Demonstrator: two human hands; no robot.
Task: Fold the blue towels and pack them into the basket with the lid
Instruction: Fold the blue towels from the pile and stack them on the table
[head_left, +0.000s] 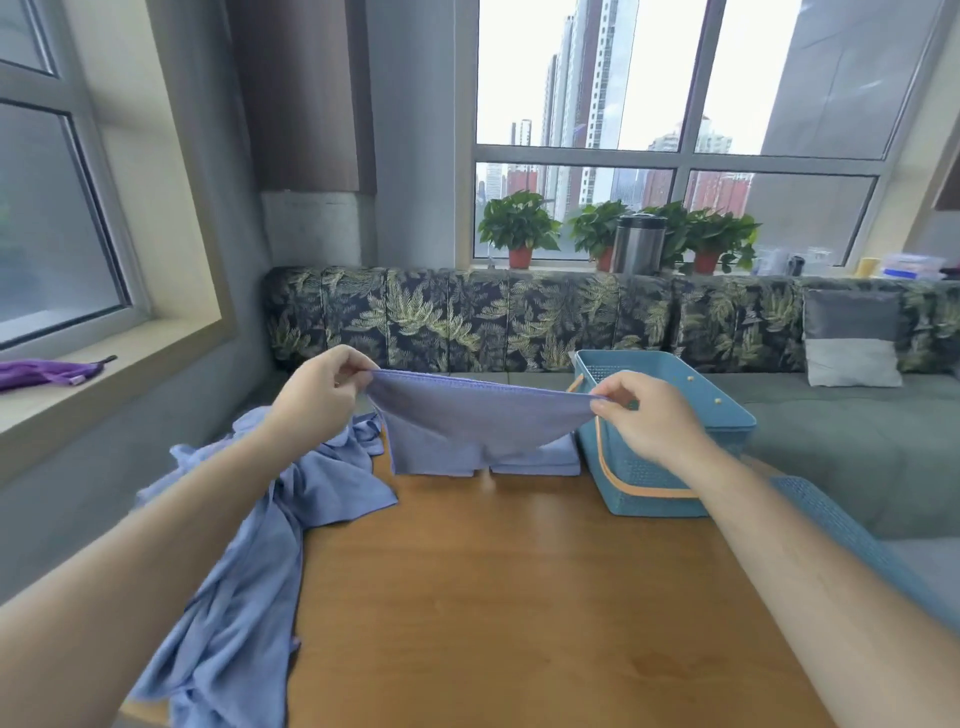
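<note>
Blue cloth hangs in the air above the far part of the wooden table (519, 597): one blue towel (467, 415), stretched by its top edge between both hands and sagging in the middle, its lower edge dropping to the tabletop. The left hand (317, 395) pinches the towel's left corner between thumb and fingertips; the right hand (644, 410) pinches the right corner the same way, the other fingers curled in.

Behind the held towel, partly hidden by it, a folded stack of blue towels (540, 460) lies flat on the table, just beside the basket. The teal basket (670, 467) stands at the table's far right corner, open on top, with an orange handle (618, 483) folded down against its near wall. The right hand and wrist cross in front of the basket's opening, so its inside cannot be made out. A teal perforated panel (852, 540), likely the lid, shows at the right edge under the right forearm.

To the left, a loose heap of blue towels (249, 545) spills over the table's left edge and hangs down.

Beyond the table runs a bench with a leaf-print backrest (467, 317) and a grey cushion (852, 338). Potted plants (519, 228) and a steel canister (639, 244) stand on the window ledge, and a purple cloth (41, 373) lies on the left sill.
</note>
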